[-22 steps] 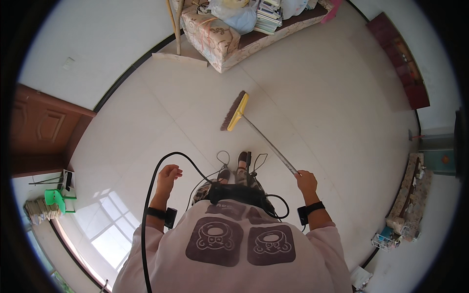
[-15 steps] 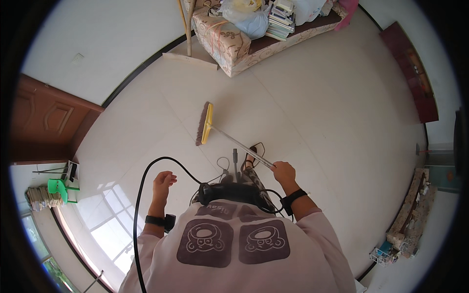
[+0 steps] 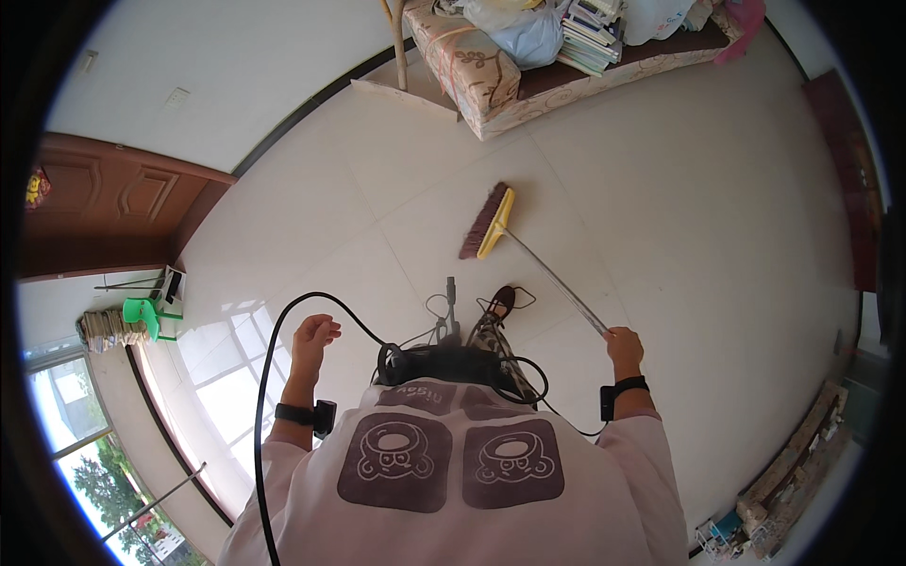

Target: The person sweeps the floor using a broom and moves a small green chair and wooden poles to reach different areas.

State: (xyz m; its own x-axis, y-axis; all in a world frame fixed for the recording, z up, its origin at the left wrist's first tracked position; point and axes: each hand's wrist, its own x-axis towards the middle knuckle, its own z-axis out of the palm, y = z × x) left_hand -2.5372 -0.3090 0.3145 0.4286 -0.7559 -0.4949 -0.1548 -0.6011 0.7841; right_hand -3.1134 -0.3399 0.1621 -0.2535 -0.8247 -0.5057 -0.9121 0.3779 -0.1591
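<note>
My right hand is closed around the upper end of a broom's thin metal handle, out to the right of my body. The broom has a yellow head with dark brown bristles; it rests tilted on the pale tiled floor, ahead of my feet. To the left, my left hand hangs in the air with loosely bent fingers and nothing in it. A black cable loops close beside that hand. Both wrists wear black bands.
A patterned sofa loaded with bags and books stands ahead, a cardboard piece and wooden poles beside it. At left are a brown door and a green chair. My dark shoe shows below the broom head.
The broom head has moved right and slightly away from me, and my right hand has swung outward to the right with the handle. My view has shifted to the left.
</note>
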